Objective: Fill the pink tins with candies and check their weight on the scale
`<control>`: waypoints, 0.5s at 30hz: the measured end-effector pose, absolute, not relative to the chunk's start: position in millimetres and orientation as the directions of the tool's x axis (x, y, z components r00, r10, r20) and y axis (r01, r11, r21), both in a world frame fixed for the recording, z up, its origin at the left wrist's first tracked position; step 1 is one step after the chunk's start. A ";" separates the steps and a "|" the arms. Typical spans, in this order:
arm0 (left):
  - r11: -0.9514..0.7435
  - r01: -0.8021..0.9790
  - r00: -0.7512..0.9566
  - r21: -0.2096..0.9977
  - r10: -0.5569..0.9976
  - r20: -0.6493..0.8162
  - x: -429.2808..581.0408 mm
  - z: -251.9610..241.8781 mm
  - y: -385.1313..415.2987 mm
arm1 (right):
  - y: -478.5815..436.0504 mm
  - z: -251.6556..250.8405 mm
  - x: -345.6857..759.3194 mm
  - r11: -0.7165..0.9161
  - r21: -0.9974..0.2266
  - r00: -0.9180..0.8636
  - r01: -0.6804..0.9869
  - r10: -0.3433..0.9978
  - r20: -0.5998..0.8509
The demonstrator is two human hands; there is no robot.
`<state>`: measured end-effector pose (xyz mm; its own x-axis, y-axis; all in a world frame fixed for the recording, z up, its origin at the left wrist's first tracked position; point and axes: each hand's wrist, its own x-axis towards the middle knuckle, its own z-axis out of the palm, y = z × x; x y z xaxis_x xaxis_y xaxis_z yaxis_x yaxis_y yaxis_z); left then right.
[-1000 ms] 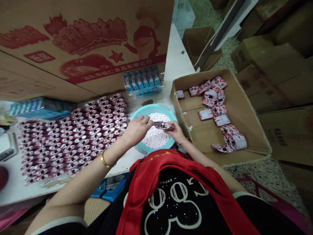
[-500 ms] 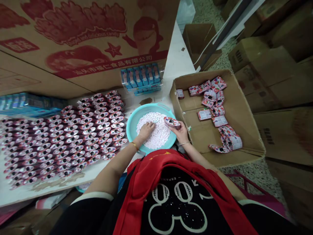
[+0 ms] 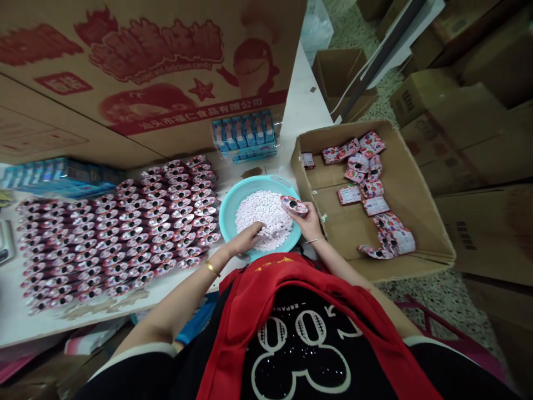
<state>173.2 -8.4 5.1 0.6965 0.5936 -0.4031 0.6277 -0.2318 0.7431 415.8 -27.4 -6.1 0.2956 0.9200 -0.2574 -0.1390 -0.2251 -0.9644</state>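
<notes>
Left hand (image 3: 246, 238) among candies (image 3: 266, 214) in basin (image 3: 227, 204), grip unclear, right hand (image 3: 310, 224) clamped on small pack (image 3: 293, 205), pack rows (image 3: 125, 228) left, carton (image 3: 420, 183) right.

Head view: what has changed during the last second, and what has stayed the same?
The left hand moved away from the small packet and down into the white tablets, now at the near side of the teal basin. The right hand kept hold of the packet over the basin's right rim. The rows of packets and the cardboard box stayed in place.
</notes>
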 end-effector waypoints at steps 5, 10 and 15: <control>-0.298 0.608 0.694 0.736 0.649 -0.311 151.9 57.8 14.9 | -31.9 -1.4 410.6 -0.194 -0.981 0.229 0.024 0.956 -0.184; -0.454 0.724 0.672 0.519 0.632 -0.385 169.4 105.9 31.5 | -34.1 3.6 400.8 -0.152 -0.983 0.111 0.108 0.984 -0.140; -0.569 0.805 0.563 0.168 0.645 -0.517 212.4 140.6 27.4 | -34.8 -0.5 390.3 -0.113 -0.984 0.055 0.137 0.993 -0.107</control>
<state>212.4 27.4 140.6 0.5633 0.6448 -0.5167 0.8052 -0.5685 0.1684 390.3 -34.8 -0.5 0.0555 0.9927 -0.1067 0.1372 -0.1135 -0.9840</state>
